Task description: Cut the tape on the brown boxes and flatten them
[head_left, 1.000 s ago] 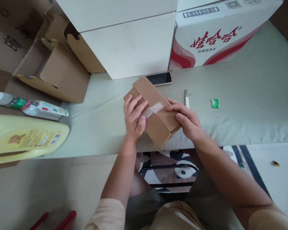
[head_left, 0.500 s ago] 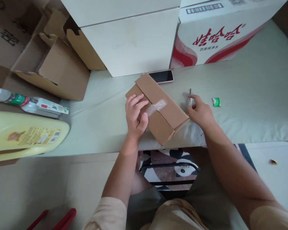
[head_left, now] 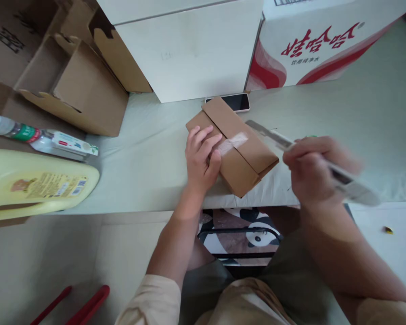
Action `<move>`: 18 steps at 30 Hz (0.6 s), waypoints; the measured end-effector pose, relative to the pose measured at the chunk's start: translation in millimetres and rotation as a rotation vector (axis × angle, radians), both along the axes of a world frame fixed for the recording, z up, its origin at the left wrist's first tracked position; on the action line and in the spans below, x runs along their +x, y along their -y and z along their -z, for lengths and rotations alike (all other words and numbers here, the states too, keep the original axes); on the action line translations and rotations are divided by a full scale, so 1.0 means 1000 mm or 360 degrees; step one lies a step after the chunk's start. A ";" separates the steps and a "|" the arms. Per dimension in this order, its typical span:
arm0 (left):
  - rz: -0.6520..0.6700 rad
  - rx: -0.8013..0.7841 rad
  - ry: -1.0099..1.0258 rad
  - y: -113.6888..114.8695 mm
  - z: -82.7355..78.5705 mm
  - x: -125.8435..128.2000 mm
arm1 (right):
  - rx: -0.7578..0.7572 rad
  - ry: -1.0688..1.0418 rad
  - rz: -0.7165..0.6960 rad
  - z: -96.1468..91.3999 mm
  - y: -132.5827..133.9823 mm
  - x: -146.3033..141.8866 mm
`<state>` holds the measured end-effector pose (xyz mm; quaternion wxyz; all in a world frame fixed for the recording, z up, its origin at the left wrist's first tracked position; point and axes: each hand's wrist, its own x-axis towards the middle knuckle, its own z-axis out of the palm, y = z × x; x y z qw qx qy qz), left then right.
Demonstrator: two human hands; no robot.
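Observation:
A small closed cardboard box (head_left: pixel 246 155) lies slantwise on the pale green cloth, a strip of clear tape (head_left: pixel 235 142) across its seam. My left hand (head_left: pixel 203 158) grips the box from its left side, fingers over the top near the tape and thumb beside them. To the right of the box, my right hand (head_left: pixel 313 169) is closed round a box cutter (head_left: pixel 274 135), smeared by motion. Its long metal blade end points left toward the box's upper edge, and the handle sticks out behind my hand. A phone (head_left: pixel 238 102) lies behind the box, partly covered by it.
White cartons (head_left: pixel 192 54) and a red-and-white carton (head_left: pixel 304 54) stand at the back. At left are open cardboard boxes (head_left: pixel 88 85), a clear bottle (head_left: pixel 40 137) and a yellow jug (head_left: pixel 50 178). A green packet (head_left: pixel 311 136) shows barely behind my right hand.
My right hand has lifted the box cutter from the cloth and swung it so the blade end points at the box. My left hand stays on the box; the view has shifted slightly.

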<state>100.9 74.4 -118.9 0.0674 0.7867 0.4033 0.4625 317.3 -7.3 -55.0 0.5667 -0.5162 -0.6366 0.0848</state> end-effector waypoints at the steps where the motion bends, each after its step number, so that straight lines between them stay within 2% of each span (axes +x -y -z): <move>1: -0.0003 -0.0004 0.0007 0.000 0.000 0.000 | -0.0018 0.0131 -0.0004 -0.005 0.005 -0.007; 4: -0.0012 -0.0027 0.0015 0.001 0.001 0.001 | 0.0027 0.0359 -0.0215 -0.016 0.012 -0.021; 7: -0.0011 -0.0042 -0.0003 0.002 -0.001 0.000 | 0.0050 0.0568 -0.0358 -0.017 0.008 -0.023; 10: 0.0003 -0.0052 -0.0030 0.002 -0.001 -0.001 | 0.0037 0.0677 -0.0282 -0.013 0.006 -0.022; 18: 0.0071 -0.0002 0.0006 0.001 0.000 0.000 | -0.0065 0.0619 -0.0227 -0.008 0.007 -0.031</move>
